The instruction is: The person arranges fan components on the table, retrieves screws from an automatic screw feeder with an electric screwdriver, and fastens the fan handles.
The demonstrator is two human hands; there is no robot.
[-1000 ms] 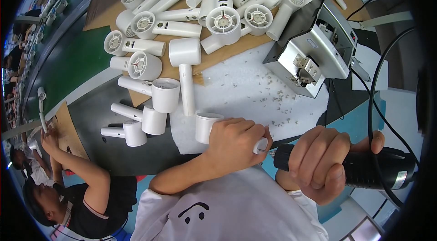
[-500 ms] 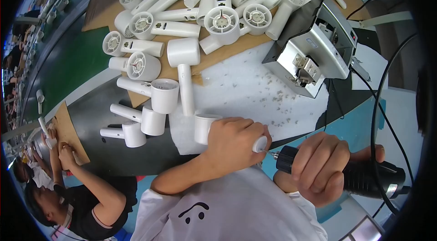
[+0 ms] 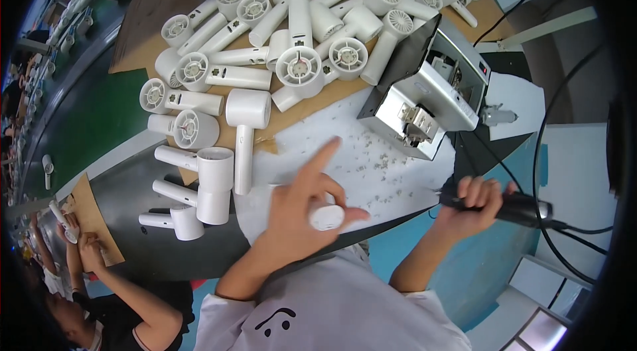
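My left hand (image 3: 295, 215) is closed round the handle of a white handheld fan (image 3: 326, 217), with its index finger stretched out. The handle's round end shows beside my thumb; the hand hides most of the rest. My right hand (image 3: 472, 202) grips a black electric screwdriver (image 3: 527, 210), whose bit points left over the edge of a white sheet (image 3: 338, 125), apart from the fan. Just beyond the bit stands a silver screw feeder (image 3: 424, 119). Tiny screws (image 3: 385, 165) lie scattered over the sheet.
Many white fans cover the brown cardboard (image 3: 142, 32) at the back, and several, such as one upright fan (image 3: 215, 168), stand at the left. Black cables (image 3: 541, 145) hang at the right. A co-worker's arm (image 3: 133, 291) is at the lower left.
The screwdriver has drawn away from the fan's handle end and moved up and right towards the feeder. My left hand has shifted left with the fan, its index finger now extended.
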